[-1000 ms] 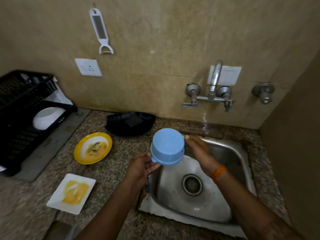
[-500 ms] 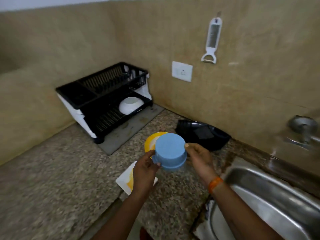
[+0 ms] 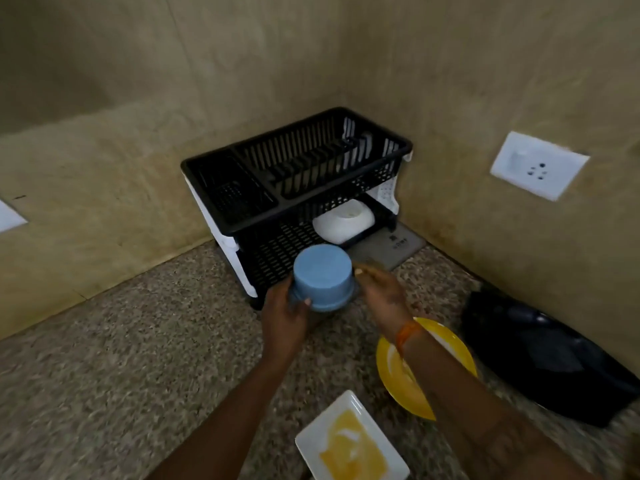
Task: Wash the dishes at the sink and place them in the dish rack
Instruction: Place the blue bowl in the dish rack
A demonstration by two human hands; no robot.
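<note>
A light blue bowl (image 3: 321, 277), turned upside down, hangs just in front of the lower tier of the black two-tier dish rack (image 3: 298, 174). My left hand (image 3: 285, 317) grips the bowl's rim from the left. My right hand (image 3: 382, 294) is at the bowl's right side, its fingertips close to the rim; whether they touch it I cannot tell. A white bowl (image 3: 344, 220) lies upside down on the rack's lower tier. The upper tier holds no dishes. The sink is out of view.
A yellow plate (image 3: 446, 344) with food residue lies under my right forearm. A white rectangular plate (image 3: 349, 445) smeared yellow lies near the bottom edge. A black dish (image 3: 550, 355) sits by the right wall. A grey mat (image 3: 388, 244) lies under the rack. A wall socket (image 3: 538, 164) is at the right.
The view has swung left from the sink to the rack. Both hands have carried the blue bowl across the counter, close up to the rack's lower tier.
</note>
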